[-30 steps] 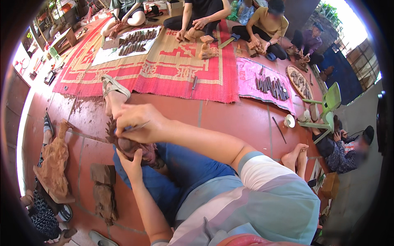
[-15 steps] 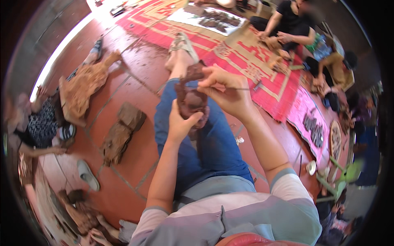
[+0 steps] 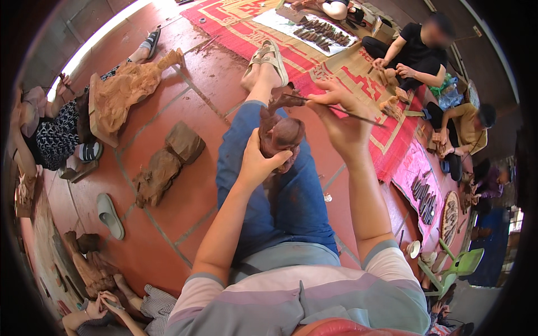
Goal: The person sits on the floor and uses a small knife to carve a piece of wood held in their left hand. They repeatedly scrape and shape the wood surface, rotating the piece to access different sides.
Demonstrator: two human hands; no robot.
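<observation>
While the right hand (image 3: 343,115) is being held further aside than a second ago, the brown carving's (image 3: 288,133) upper end is being left more exposed, seemingly allowing that part to be seen better. A thin dark tool (image 3: 358,117) is being pinched in the right grip; above the blue trousers (image 3: 305,207), the carving is being clasped by the left hand's (image 3: 259,162) curled grip.

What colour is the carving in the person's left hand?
The carving is dark reddish brown, seen best in the head view.
</observation>
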